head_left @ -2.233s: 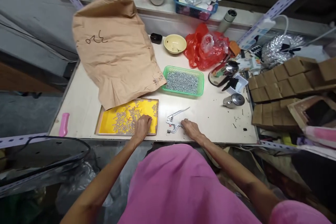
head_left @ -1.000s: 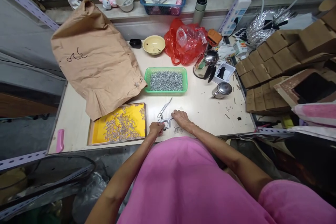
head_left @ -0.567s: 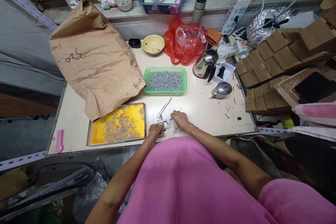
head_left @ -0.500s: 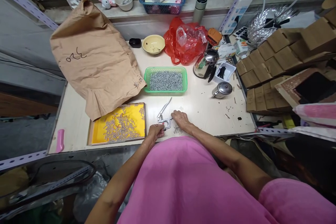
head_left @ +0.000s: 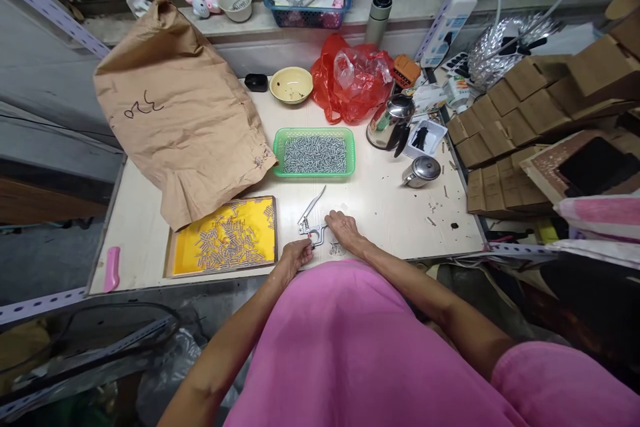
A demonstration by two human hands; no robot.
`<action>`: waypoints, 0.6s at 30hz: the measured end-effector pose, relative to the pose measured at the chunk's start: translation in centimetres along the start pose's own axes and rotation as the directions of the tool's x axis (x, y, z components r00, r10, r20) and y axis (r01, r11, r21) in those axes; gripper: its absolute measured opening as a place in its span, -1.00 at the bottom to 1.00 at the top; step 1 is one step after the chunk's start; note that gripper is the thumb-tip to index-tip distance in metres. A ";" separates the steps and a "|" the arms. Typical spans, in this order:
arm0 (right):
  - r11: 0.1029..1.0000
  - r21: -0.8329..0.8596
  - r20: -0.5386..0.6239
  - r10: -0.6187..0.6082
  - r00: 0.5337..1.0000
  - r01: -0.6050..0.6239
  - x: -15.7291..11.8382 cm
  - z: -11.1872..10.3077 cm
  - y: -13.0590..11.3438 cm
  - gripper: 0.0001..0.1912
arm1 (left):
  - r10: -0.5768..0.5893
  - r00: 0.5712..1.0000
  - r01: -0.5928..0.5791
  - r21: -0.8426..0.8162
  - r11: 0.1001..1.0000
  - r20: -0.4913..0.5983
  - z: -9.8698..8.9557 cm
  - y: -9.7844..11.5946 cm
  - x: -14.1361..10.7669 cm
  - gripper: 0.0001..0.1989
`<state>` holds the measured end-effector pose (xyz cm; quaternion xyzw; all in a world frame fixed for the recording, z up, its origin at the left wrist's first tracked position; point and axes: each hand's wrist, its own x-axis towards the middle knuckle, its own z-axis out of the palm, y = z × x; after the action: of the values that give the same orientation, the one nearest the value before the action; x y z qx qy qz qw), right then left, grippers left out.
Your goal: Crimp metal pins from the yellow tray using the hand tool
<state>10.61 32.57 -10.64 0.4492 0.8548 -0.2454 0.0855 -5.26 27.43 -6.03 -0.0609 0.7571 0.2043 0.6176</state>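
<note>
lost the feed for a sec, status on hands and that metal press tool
Left hand at the press tool's near end, grip unclear. Right hand resting on its right side. Lever up. Yellow tray left, green basket behind; neither blocking.

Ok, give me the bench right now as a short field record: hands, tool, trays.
left hand: at the near table edge, fingers touching the tool's jaw end
right hand: resting on the silver metal hand-press pliers
pliers handle: raised, pointing away from the person
yellow flat tray: left of the hands, scattered small metal pins
green plastic basket: beyond the pliers, full of metal pins
brown paper sack: far left, overlapping the yellow tray's far edge
</note>
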 end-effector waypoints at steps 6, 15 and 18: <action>1.000 0.006 -0.015 -0.010 1.000 0.010 -0.2 -0.1 0.1 -0.83 | 0.080 0.996 -0.072 0.152 0.986 -0.047 0.3 -0.2 0.3 -0.85; 1.000 0.028 0.004 0.014 1.000 -0.014 -0.5 -0.6 0.1 -0.80 | 0.179 0.983 -0.161 0.251 0.954 -0.049 -0.3 -0.4 1.3 -0.85; 1.000 0.019 0.018 0.014 1.000 -0.015 -0.7 -0.8 0.0 -0.79 | 0.178 0.983 -0.160 0.265 0.951 -0.046 -0.5 -0.2 1.2 -0.84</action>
<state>11.07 32.48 -9.72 0.4539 0.8483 -0.2571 0.0906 -5.91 27.22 -7.16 0.0787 0.8006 0.1530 0.5740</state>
